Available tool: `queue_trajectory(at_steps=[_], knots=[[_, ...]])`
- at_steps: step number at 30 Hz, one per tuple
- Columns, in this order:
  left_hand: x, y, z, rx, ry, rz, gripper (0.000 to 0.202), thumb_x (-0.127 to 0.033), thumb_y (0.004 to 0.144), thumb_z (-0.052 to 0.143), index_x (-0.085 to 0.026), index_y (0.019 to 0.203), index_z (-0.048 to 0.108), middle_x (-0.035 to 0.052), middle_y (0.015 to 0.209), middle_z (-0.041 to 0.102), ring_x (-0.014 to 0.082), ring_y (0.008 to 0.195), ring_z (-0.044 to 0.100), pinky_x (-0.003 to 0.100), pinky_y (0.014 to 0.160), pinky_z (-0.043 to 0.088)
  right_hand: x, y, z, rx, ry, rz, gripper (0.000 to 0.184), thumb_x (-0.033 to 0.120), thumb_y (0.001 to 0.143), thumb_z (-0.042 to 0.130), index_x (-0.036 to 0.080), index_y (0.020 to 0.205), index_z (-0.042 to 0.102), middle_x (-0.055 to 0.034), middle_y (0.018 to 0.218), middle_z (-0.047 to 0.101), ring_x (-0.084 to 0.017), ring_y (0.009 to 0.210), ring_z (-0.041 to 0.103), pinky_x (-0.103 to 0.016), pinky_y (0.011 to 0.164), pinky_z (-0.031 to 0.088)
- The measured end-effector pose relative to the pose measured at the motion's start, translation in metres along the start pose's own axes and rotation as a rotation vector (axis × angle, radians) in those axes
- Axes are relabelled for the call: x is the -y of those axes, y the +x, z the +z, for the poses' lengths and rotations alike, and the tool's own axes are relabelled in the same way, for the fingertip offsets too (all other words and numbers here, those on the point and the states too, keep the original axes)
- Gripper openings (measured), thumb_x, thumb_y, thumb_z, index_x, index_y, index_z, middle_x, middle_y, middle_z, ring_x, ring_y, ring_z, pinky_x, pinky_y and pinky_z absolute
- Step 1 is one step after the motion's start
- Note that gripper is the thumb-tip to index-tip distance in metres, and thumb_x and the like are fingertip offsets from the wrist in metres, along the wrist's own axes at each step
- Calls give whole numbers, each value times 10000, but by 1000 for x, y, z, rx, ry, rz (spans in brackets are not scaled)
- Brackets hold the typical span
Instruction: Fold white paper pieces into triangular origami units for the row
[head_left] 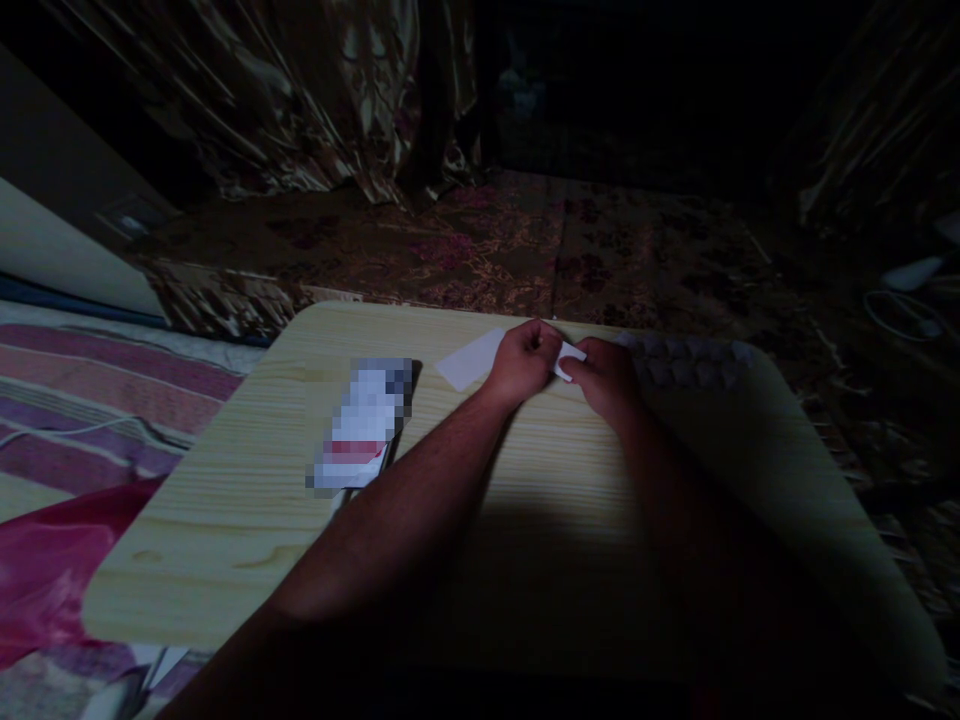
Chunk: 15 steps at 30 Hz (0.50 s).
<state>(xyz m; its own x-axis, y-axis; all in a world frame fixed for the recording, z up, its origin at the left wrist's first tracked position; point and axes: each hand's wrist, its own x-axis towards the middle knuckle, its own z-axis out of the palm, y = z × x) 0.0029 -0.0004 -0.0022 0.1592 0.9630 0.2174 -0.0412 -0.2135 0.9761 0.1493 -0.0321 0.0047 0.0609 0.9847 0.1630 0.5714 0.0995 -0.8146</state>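
My left hand (525,360) and my right hand (606,378) meet near the far edge of a pale wooden table (247,520). Both are closed in a pinch on a small white piece of paper (568,358) held between them. A flat white sheet of paper (471,360) lies on the table just left of my left hand. A blurred-out card or packet (364,425) with a red band lies further left on the table.
A dim patterned item (690,362) lies right of my right hand at the table's far edge. Patterned carpet (525,250) and shiny draped fabric (300,110) lie beyond. Striped bedding (90,400) and red plastic (52,570) sit left. A cable (900,310) lies far right.
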Motion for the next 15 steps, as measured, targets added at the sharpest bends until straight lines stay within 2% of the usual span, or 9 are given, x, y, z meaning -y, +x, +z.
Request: queue_trajectory(at_steps=[9,15], knots=[[-1,0,-1,18,-5,7,218,-334,836,620,-158,710,597,-13,640,552,98,596,456,235,588,391,-6,2,3,-29,40,-4,145,348,718,648,203,722,651,18,590,618,-162,591,548,-280,547,347],[-1,-1,-1,47,1,-3,231,-360,837,635,-159,729,604,-13,645,557,100,595,464,236,576,385,-3,1,2,-19,155,33,129,338,692,660,212,696,632,43,557,569,-150,569,511,-280,547,346]])
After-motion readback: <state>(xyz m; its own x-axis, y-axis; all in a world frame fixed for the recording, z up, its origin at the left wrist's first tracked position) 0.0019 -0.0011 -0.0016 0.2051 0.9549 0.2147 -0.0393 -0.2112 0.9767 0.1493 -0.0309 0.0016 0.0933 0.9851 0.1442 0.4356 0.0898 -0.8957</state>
